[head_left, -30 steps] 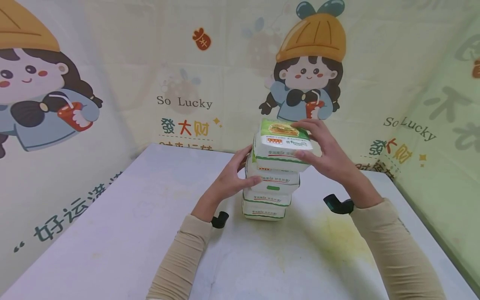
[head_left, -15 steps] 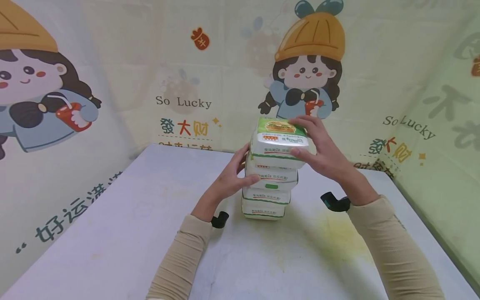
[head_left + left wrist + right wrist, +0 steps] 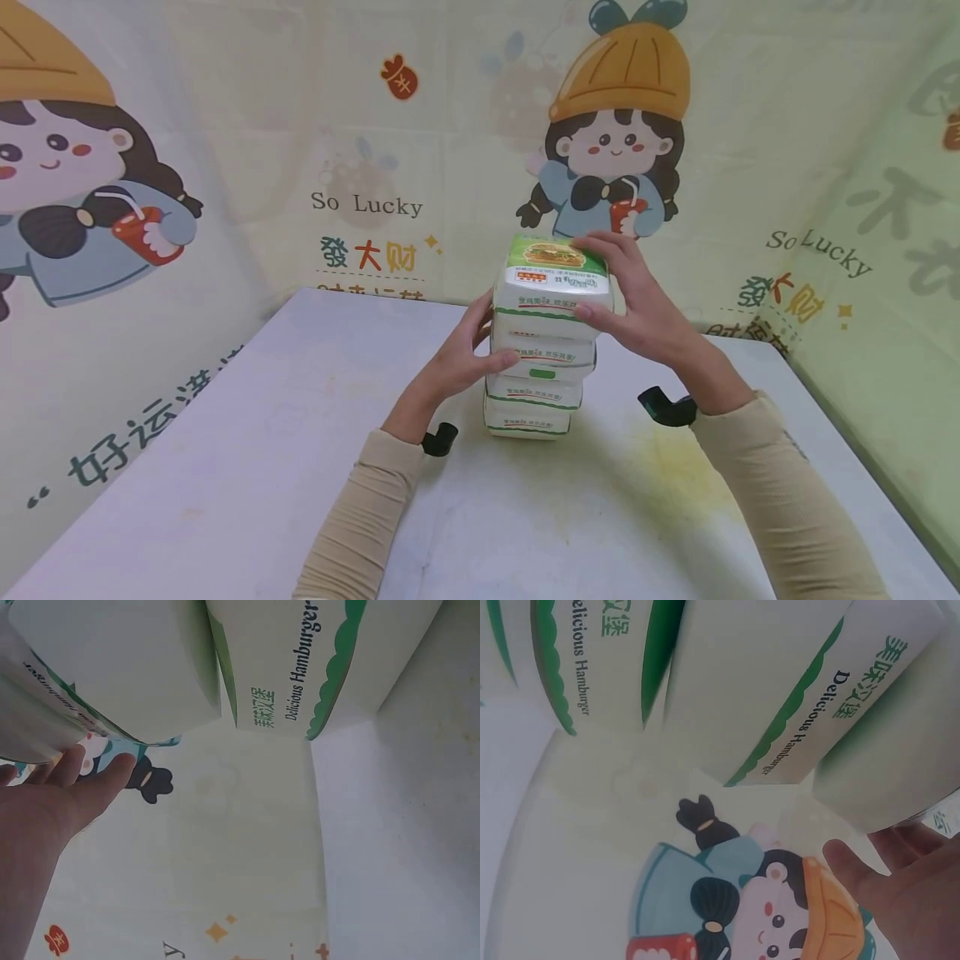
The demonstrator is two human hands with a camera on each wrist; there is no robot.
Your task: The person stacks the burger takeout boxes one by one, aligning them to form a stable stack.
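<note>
Several white and green cardboard hamburger boxes stand in one column; the lowest box (image 3: 527, 422) sits on the table. My right hand (image 3: 637, 312) grips the top box (image 3: 558, 296), thumb on its front edge and fingers over its back right side. That box has a burger picture on its lid and lies right over the stack. My left hand (image 3: 456, 358) holds the left side of the box just under it (image 3: 562, 354), thumb at the front, other fingers partly hidden behind. The right wrist view shows the boxes' sides (image 3: 810, 712) printed "Delicious Hamburger".
A white table (image 3: 262, 467) with a yellowish stain (image 3: 686, 479) on the right lies under the stack. Behind it hangs a printed cloth backdrop (image 3: 465, 125) with cartoon figures. Black wrist mounts (image 3: 667, 407) stick out from both wrists.
My right hand has shifted the top box a little to the left, so it lines up more closely with the stack. The left hand has hardly moved.
</note>
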